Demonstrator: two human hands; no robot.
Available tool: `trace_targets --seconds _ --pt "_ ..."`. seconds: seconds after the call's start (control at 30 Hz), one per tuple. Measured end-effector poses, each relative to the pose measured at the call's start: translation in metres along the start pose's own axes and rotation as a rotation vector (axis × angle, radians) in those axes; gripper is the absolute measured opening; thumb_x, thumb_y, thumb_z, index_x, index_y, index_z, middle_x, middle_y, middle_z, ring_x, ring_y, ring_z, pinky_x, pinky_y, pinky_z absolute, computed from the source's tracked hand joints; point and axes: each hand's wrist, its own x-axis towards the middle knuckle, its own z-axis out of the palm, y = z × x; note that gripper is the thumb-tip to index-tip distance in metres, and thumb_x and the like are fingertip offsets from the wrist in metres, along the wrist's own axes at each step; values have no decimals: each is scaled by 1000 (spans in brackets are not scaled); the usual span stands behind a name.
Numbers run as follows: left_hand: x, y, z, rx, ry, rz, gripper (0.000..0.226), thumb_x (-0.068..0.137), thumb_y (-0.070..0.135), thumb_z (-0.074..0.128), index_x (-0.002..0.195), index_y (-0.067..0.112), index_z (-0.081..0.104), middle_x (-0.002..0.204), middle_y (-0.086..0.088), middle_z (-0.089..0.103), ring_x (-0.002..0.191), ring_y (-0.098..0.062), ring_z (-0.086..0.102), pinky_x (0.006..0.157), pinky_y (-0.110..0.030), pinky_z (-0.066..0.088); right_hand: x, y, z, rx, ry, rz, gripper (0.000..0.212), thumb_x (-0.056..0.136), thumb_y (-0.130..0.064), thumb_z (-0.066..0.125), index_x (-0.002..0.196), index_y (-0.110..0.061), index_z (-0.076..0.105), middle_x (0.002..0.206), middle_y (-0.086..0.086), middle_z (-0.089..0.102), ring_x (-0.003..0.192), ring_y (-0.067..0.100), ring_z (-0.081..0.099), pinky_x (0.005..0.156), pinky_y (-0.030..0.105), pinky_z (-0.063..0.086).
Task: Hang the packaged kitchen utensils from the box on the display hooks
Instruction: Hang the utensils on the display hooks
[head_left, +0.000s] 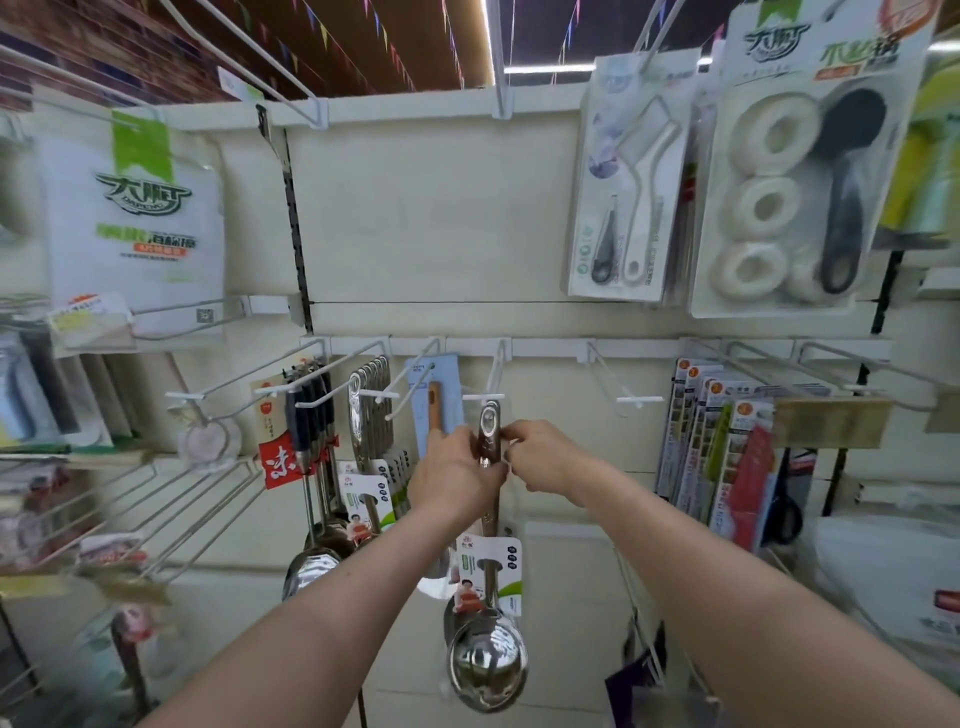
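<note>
Left hand (457, 470) tight around the ladle (490, 519) handle, right hand (545, 457) in a pinch grip on it

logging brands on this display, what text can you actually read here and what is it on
"大鹏" over "DAPENG": white bagged pack at upper left.
"大鹏": logo atop the blister pack of white rings at upper right; the green characters beside it are blurred.
"3", apparently: orange circles on the boxed packs at lower right.
Card on the held ladle, red tag at lower left: too blurred to read.
</note>
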Motion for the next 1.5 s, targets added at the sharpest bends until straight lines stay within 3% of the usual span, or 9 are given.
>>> trace_targets --seconds 0.13,0.23,0.33,0.47,0.63,0.73,1.13,1.33,1.5 --pt "0 1 -1 -94 6 21 24 77 38 70 90 24 57 92 1 65 85 -22 64 78 -40 55 0 0 -7 -70 115 -7 37 94 -7 41 127 -7 57 127 11 59 118 26 53 98 31 41" --pt "-4 -1 -4 -106 2 48 21 79 35 69 91 23 57 84 4 65 81 -20 64 75 -39 55 3 -2 -9 -73 166 -20 43 94 -10 44 137 -12 48 135 9 53 123 25 49 102 31 40" --pt "-10 2 -12 -103 41 102 16 80 35 65 90 27 56 79 8 65 77 -17 63 70 -36 54 4 -7 -9 -104 201 -32 39 92 -14 50 131 -12 54 127 8 58 115 26 55 97 36 46" --pt "-22 2 -24 -159 72 125 12 80 31 62 82 21 57 71 5 61 70 -17 59 66 -36 50 7 -10 -4 -161 193 -29 18 89 -14 55 100 -8 67 97 8 66 91 26 61 76 32 48" --pt "-28 -7 -33 -159 36 92 18 81 32 61 80 15 56 69 2 58 67 -20 57 63 -36 47 12 -6 5 -197 138 6 9 88 -22 61 87 -13 61 86 4 62 83 25 59 66 28 41" --pt "-22 -13 -34 -53 8 56 16 85 33 58 87 18 54 80 1 61 78 -23 60 71 -38 51 17 -7 13 -222 149 34 22 86 -29 63 72 -18 50 78 1 58 77 24 56 61 27 38" --pt "-9 -16 -31 169 -63 -3 18 93 35 51 93 17 49 86 -1 60 83 -24 60 71 -35 50 15 -11 20 -339 160 61 12 88 -24 59 93 -15 52 88 4 57 82 27 58 64 27 38" --pt "-10 -14 -32 244 -103 0 22 93 27 52 109 14 43 92 -3 59 87 -25 60 71 -36 50 1 -19 9 -297 70 8 15 81 -28 62 75 -16 56 86 4 68 78 25 68 74 34 57" --pt "-17 -23 -40 235 -196 -5 31 85 18 64 113 17 50 89 -1 61 83 -20 62 73 -37 55 -8 -19 15 -283 -51 -7 8 76 -15 68 77 -15 61 77 2 67 71 20 66 65 32 60"
